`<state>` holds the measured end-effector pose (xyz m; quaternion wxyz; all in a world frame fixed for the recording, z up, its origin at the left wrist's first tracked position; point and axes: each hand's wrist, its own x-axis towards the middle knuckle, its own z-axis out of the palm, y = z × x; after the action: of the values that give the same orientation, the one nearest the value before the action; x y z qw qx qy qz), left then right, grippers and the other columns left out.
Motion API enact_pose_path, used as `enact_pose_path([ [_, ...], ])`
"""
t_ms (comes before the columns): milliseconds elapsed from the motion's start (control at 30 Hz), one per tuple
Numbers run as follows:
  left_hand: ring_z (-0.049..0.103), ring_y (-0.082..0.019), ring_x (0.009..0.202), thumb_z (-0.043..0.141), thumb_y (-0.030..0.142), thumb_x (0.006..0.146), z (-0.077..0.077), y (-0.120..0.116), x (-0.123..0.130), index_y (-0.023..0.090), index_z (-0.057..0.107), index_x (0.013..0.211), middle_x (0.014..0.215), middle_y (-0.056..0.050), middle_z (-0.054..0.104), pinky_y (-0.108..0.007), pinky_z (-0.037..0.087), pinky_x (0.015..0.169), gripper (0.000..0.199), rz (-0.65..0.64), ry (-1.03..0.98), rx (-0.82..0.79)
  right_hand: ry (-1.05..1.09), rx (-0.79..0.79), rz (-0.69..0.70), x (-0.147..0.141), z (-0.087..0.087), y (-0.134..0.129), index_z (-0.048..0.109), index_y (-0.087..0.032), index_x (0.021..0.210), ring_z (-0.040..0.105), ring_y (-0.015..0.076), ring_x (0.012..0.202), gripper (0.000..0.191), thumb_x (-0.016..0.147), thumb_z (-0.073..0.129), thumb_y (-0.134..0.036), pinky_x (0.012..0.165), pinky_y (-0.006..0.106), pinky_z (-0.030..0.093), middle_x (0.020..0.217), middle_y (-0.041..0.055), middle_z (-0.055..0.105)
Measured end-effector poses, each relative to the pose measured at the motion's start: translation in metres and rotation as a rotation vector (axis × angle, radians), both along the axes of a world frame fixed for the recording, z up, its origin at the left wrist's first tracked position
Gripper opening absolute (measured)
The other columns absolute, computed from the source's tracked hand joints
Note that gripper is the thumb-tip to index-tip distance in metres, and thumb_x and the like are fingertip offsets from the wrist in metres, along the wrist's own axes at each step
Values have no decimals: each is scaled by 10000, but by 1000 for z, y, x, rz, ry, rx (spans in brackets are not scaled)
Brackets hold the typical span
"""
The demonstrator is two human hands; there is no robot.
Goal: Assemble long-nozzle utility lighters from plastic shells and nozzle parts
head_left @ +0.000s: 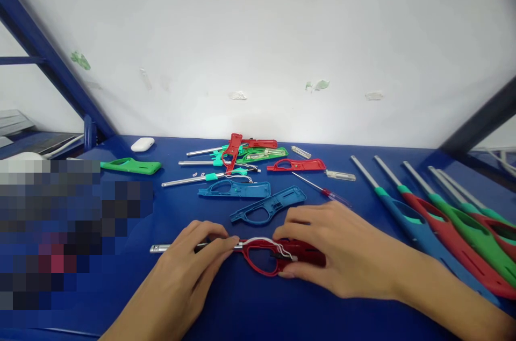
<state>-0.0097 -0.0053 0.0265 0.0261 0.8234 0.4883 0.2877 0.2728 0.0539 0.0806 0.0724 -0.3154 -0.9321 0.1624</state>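
A red lighter shell half [264, 268] lies on the blue table in front of me, its looped trigger opening facing up. My right hand [318, 247] grips its handle end, thumb below and fingers above. White wires [264, 240] run over the loop to a small black igniter part [282, 256] beside the right fingertips. My left hand [197, 260] pinches the metal lighter tube [159, 248] where it meets the shell; the tube's tip sticks out to the left. Just behind lie two blue shell halves [278, 204], apart from both hands.
Loose red and green shell halves, metal tubes and clear fuel tanks [341, 175] lie at the back, near a screwdriver [318, 186]. Several whole lighters [427, 233] line the right side. A green lighter [133, 166] and white earbud case [142, 144] sit back left.
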Motion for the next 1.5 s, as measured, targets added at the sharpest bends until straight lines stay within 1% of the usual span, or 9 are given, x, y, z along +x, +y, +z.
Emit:
enact_pose_path([
  [100, 665, -56, 1011, 506, 348, 1068, 4, 1, 2, 361, 679, 1160, 1117, 63, 667, -102, 477, 955, 196, 34, -29, 32, 2, -4, 5, 1, 3, -2, 695, -315, 1232, 692, 213, 880, 283, 984, 632, -437, 748, 331, 469, 1034, 16, 723],
  [300, 654, -24, 1003, 533, 336, 1057, 13, -3, 1, 356, 634, 1153, 1128, 76, 626, -56, 433, 938, 141, 111, -120, 83, -15, 25, -28, 4, 0, -6, 454, -371, 1551, 703, 253, 898, 713, 874, 650, -267, 829, 404, 522, 1052, 11, 729],
  [400, 635, -47, 1031, 558, 322, 1039, 15, -6, -2, 343, 624, 1142, 1128, 71, 621, -87, 441, 962, 124, 166, -245, 96, 22, -12, -71, 5, 0, -6, 440, -395, 1558, 704, 263, 966, 678, 915, 609, -257, 883, 416, 519, 1083, 8, 742],
  [500, 612, -62, 1052, 553, 319, 1038, 15, -8, -3, 335, 627, 1136, 1135, 65, 611, -118, 437, 984, 124, 222, -339, 88, 38, -134, -137, 7, 3, -3, 422, -442, 1557, 687, 273, 1053, 580, 1002, 585, -401, 912, 411, 515, 1129, 7, 754],
  [667, 605, -69, 1066, 565, 314, 1030, 15, -9, -2, 342, 636, 1129, 1136, 67, 609, -139, 441, 978, 125, 212, -355, 88, 82, -320, -198, 9, 5, 3, 499, -464, 1494, 639, 257, 1168, 499, 1013, 562, -584, 960, 382, 506, 1286, -21, 725],
  [800, 623, -55, 1053, 574, 320, 1025, 17, -8, -1, 354, 640, 1127, 1131, 80, 622, -109, 453, 977, 126, 207, -362, 73, 153, -250, -115, 8, 3, 4, 671, -363, 1311, 651, 207, 1133, 312, 1044, 568, -489, 1016, 343, 459, 1244, -27, 733],
  [967, 652, -18, 1022, 577, 327, 1026, 18, -7, -1, 369, 644, 1127, 1125, 105, 651, -41, 434, 978, 128, 196, -284, 84, 148, -181, -9, 7, 3, 2, 688, -300, 1152, 641, 157, 1022, 148, 1052, 588, -340, 899, 299, 463, 1129, -27, 683],
  [1167, 668, -32, 973, 554, 301, 1046, 14, -6, 1, 361, 641, 1140, 1080, 87, 662, -72, 473, 899, 142, 29, -186, -10, 94, -247, -21, 7, 6, 3, 682, -283, 1025, 631, 145, 993, 92, 962, 715, -340, 865, 286, 456, 1120, -51, 664],
  [1500, 658, -77, 1003, 532, 313, 1052, 7, -6, 2, 394, 675, 1218, 1097, 61, 675, -150, 498, 912, 234, 10, -82, -109, 70, -277, -101, 3, 10, 1, 635, -302, 1016, 626, 158, 900, 170, 912, 757, -359, 804, 306, 439, 1015, -76, 680],
])
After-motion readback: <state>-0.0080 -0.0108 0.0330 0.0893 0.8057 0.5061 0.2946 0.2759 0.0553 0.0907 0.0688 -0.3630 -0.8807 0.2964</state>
